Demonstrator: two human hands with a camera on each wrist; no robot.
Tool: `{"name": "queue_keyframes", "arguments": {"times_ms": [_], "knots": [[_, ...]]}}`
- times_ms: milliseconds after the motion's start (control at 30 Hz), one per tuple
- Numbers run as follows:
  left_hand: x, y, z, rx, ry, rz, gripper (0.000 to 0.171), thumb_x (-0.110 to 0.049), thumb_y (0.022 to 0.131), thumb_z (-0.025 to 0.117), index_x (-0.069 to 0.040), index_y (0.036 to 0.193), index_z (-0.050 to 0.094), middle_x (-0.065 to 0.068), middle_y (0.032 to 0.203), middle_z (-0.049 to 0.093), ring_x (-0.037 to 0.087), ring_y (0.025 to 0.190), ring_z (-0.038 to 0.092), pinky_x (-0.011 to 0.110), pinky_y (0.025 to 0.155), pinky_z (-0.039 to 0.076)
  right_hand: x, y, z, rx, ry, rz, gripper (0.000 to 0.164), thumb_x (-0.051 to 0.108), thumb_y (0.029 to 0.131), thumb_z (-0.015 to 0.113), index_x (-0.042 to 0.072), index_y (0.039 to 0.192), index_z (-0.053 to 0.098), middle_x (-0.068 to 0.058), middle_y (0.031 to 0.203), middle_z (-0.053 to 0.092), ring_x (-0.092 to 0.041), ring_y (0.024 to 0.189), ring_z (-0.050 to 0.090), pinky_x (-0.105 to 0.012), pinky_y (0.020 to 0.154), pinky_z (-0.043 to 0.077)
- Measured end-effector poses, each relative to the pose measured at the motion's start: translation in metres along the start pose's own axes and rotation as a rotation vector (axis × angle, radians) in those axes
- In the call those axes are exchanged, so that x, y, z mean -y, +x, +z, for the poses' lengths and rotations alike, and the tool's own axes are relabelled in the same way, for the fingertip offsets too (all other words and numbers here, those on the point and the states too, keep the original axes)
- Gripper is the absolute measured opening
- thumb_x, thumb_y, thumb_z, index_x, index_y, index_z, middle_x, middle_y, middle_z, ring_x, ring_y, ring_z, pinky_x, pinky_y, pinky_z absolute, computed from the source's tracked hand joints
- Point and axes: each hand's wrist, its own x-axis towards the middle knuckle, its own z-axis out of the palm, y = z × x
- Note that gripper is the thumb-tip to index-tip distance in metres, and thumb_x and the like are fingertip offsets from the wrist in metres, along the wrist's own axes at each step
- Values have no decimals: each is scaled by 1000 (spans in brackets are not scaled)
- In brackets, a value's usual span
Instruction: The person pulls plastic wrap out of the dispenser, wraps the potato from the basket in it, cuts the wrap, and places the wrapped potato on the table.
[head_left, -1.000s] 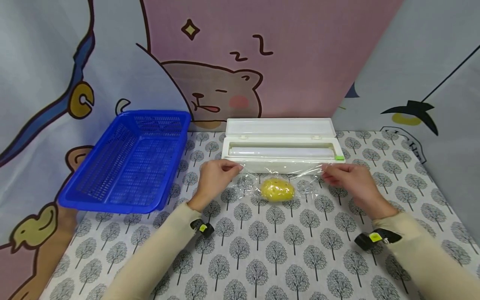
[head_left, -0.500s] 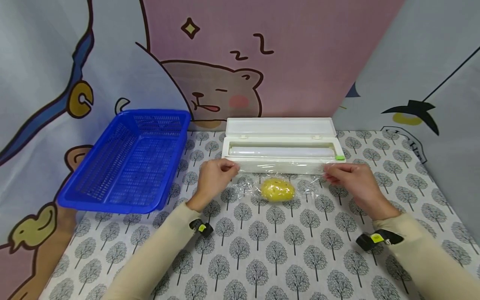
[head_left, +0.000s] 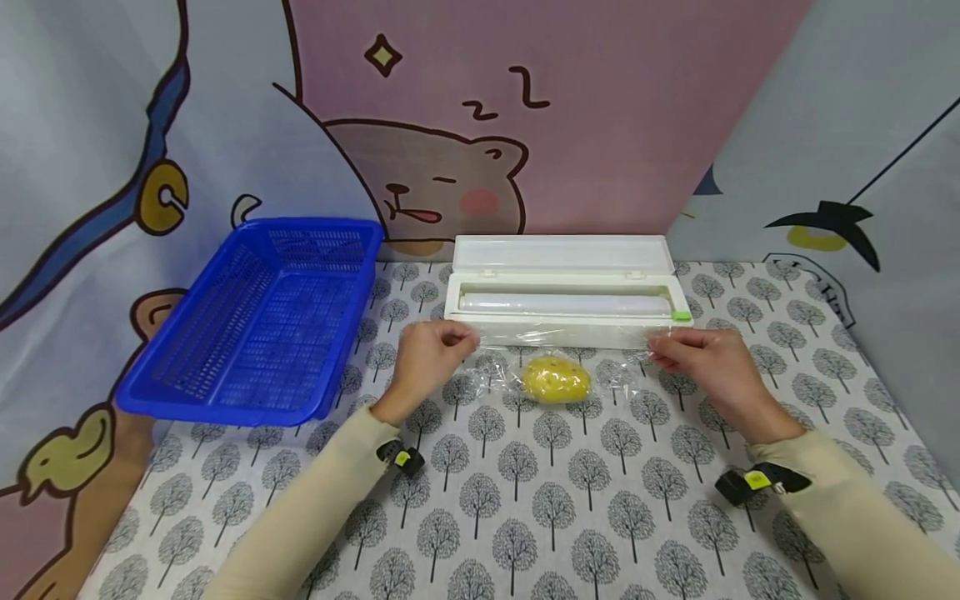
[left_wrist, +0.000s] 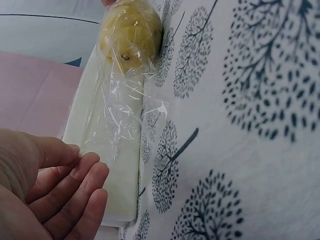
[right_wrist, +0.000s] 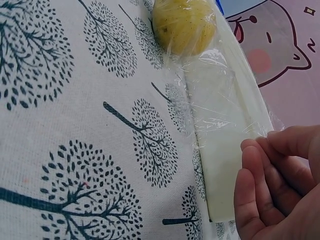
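Note:
A yellow potato lies on the tree-print cloth under clear plastic wrap, which bunches and creases around it. Just behind it stands a white wrap dispenser box, its lid raised and a roll of film inside. My left hand pinches one corner of the plastic wrap between thumb and forefinger, by the box's left front end. At the right front end, my right hand pinches the opposite corner. Between the hands the film stretches along the box's front, and both wrist views show it shining over the potato.
A blue plastic basket stands to the left, near the back. Cartoon-print curtains rise right behind the box and along both sides. A green slider sits at the right end of the box's front edge.
Over the last second the hands have barely moved, the left fingertips shifting slightly outward and the film settling a little lower. The potato, box and basket stay in place.

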Motion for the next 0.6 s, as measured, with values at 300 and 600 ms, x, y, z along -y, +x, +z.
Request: {"name": "queue_keyframes", "arguments": {"times_ms": [300,600], "knots": [[2,-4,-2,4,17,44,6,-11,96,86,-5,94,85,7,83,81,11,58,65,25,54,52,-1,-5,-2,19,-32,-13,40,28,106,79,-8,124,77,2,99,82,-6,88,74,-24,79,62],[3,-7,-5,6,-22,66,4,-8,96,85,-4,95,85,8,87,81,16,66,71,30,63,60,-5,-9,-6,2,-65,-21,41,34,104,81,-1,126,78,10,104,80,-8,94,71,-24,81,59]]}}
